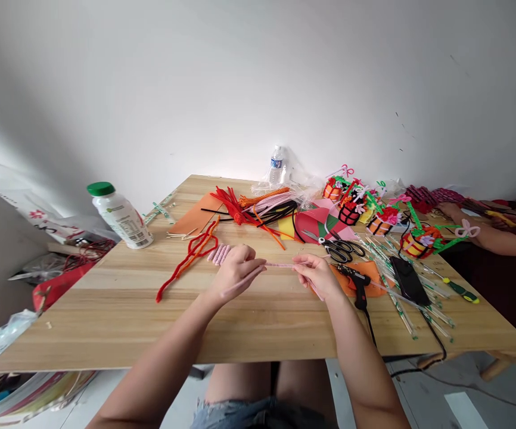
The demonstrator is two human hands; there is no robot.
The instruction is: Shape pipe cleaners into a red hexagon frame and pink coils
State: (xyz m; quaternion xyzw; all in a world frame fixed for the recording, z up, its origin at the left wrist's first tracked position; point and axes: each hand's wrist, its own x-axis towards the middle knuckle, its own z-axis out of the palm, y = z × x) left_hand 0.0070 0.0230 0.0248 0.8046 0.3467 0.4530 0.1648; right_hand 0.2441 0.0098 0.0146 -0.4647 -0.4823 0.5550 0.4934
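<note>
A pale pink pipe cleaner (280, 265) is stretched between my two hands above the wooden table (258, 333). My left hand (238, 273) pinches one end, with a loose length lying along the fingers. The other end is gripped by my right hand (316, 275), and a short piece sticks out below its fingers. Just behind my left hand lies a coiled pink pipe cleaner bundle (218, 255), partly hidden. To its left are red and orange pipe cleaners (186, 262). Right of my right hand sits a black hot glue gun (355, 281) on orange felt (379, 280).
Black scissors (342, 249), a phone (409, 281), a screwdriver (461, 291) and wrapped sticks (398, 307) lie right. Small flower baskets (385, 220) stand behind. A white bottle (121, 217) stands left, a water bottle (276, 165) at the back. Another person's arm (490, 235) rests far right.
</note>
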